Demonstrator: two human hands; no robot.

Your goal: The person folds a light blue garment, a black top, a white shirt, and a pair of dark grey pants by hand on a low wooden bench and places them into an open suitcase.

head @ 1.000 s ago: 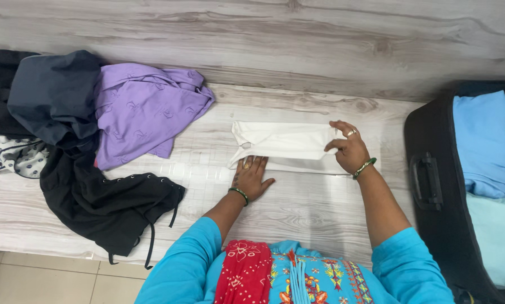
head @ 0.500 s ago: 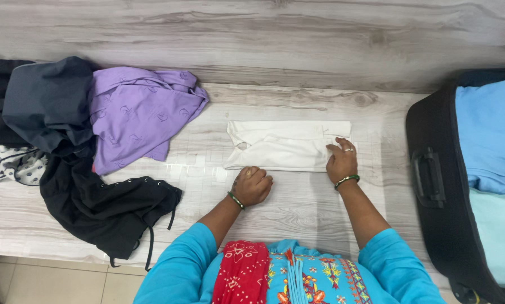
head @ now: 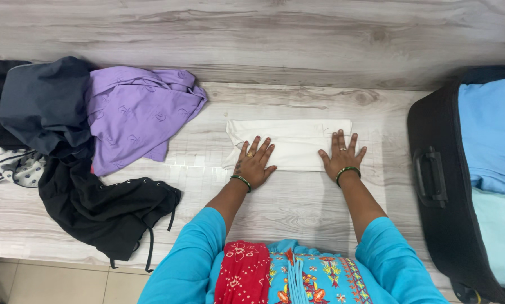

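Head view: left hand [head: 253,162] and right hand [head: 340,156] lie flat, fingers spread, on folded white garment [head: 289,144]; pressing evenly probably sets the crease.

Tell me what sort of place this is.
Probably a room at home, set up for packing: an open suitcase holding folded clothes, a heap of garments, and a folded white garment on a wood-look surface.
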